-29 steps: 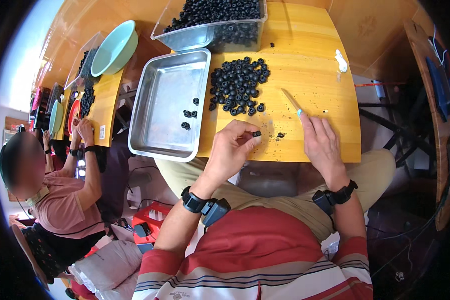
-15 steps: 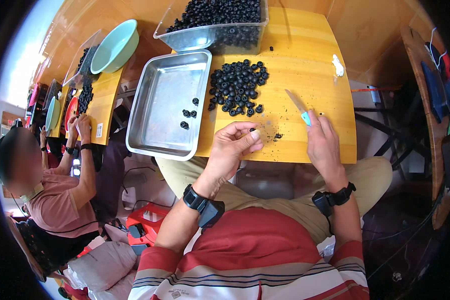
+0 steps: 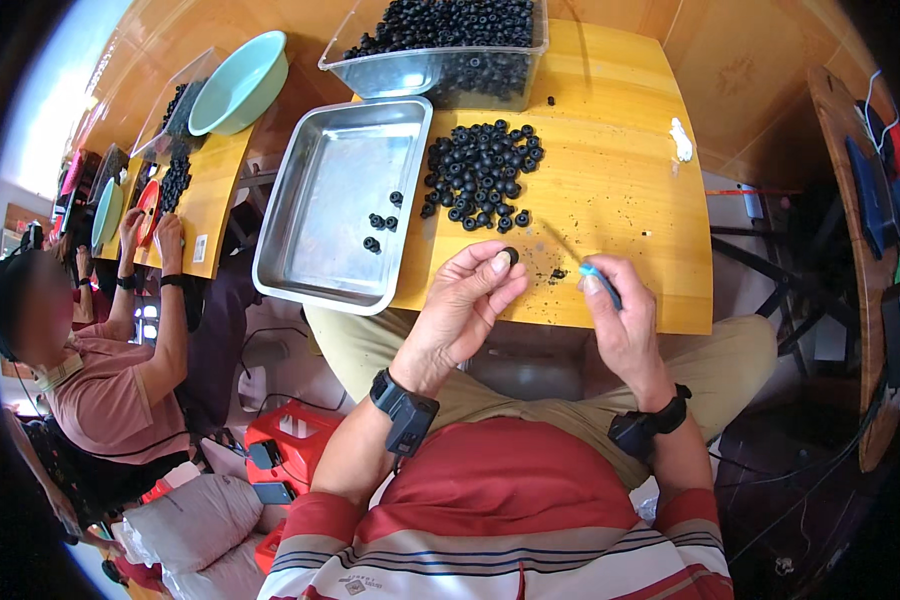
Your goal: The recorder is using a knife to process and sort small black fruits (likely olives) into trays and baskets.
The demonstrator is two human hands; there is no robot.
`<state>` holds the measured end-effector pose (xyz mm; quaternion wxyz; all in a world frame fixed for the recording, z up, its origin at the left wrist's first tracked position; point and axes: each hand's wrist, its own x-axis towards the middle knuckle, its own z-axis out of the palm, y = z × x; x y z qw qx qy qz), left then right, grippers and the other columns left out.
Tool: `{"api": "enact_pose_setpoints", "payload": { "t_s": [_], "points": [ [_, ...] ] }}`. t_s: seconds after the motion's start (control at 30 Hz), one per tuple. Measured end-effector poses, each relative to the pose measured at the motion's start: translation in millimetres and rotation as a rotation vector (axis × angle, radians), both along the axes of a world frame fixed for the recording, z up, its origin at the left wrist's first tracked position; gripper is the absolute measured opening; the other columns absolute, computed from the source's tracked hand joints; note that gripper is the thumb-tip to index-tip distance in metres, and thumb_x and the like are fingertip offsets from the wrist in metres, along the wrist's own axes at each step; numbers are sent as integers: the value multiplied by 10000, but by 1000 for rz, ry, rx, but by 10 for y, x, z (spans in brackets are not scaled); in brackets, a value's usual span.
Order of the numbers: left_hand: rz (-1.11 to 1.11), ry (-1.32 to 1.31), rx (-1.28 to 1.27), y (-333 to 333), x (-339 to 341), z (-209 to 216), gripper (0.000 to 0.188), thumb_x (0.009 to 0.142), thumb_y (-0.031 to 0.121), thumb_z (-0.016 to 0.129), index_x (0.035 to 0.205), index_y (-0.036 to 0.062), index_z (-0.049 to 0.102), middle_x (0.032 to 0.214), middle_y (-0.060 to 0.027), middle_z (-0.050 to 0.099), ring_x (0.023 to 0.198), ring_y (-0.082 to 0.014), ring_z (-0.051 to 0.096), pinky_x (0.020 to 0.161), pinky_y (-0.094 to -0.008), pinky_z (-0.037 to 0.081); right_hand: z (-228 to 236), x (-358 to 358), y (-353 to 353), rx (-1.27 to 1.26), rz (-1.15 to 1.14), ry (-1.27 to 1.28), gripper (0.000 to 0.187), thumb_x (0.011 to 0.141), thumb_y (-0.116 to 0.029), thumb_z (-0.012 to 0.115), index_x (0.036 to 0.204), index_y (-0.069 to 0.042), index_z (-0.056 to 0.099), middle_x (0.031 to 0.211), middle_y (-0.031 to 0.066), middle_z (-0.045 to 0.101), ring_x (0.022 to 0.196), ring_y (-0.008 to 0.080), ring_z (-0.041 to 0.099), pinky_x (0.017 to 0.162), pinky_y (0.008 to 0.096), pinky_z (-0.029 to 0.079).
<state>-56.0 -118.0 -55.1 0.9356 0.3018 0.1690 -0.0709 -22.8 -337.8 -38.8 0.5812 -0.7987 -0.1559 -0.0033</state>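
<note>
Between the thumb and fingers of my left hand (image 3: 468,292) is a small round black rubber part (image 3: 511,256). My right hand (image 3: 622,318) grips a knife (image 3: 590,271) by its blue and dark handle, the thin blade slanting up and left over the table. A pile of similar black parts (image 3: 482,172) lies just beyond my left hand. To the left, a shallow metal tray (image 3: 335,190) holds several black parts near its right side. Dark crumbs (image 3: 557,274) are scattered on the wood between my hands.
A clear plastic bin (image 3: 440,75) full of black parts stands at the back of the yellow wooden table (image 3: 620,120). A white scrap (image 3: 681,140) lies at the right. Another person (image 3: 120,350) works at the left, by a green basin (image 3: 238,85). A red case (image 3: 290,440) sits on the floor.
My right hand has moved left and turned, bringing the knife nearer to my left hand. The black part shows more fully in my left fingers. The view has shifted slightly.
</note>
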Motion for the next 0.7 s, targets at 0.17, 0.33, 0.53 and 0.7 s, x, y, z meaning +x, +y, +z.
{"api": "enact_pose_setpoints", "payload": {
  "t_s": [0.17,0.33,0.53,0.7],
  "points": [
    [-19,-57,-120,-18,-22,-77,210,985,72,645,1195,54,643,1092,-82,710,1012,-195,711,930,-331,615,25,-58,110,-48,72,-194,208,1001,-171,630,1111,0,674,890,157,689,797,315,675,715,386,525],
    [-39,-110,-220,-48,-58,-77,241,999,98,630,1238,64,619,1148,-72,691,1026,-188,694,956,-340,596,7,-66,149,-61,93,-319,218,933,-138,717,1117,-24,685,886,138,690,789,304,676,686,390,533],
    [-30,-131,-296,-47,-104,-87,255,992,98,639,1245,74,615,1162,-71,687,1037,-195,690,955,-338,592,-15,-71,169,-51,100,-410,256,899,-124,755,1128,-32,691,895,128,697,776,287,683,655,379,547],
    [-14,-155,-355,-53,-136,-70,265,994,104,637,1255,73,608,1186,-82,678,1034,-197,694,947,-336,593,-34,-60,173,-17,120,-426,259,894,-114,759,1133,-36,696,892,131,701,765,280,688,651,361,552]
  ]
}}
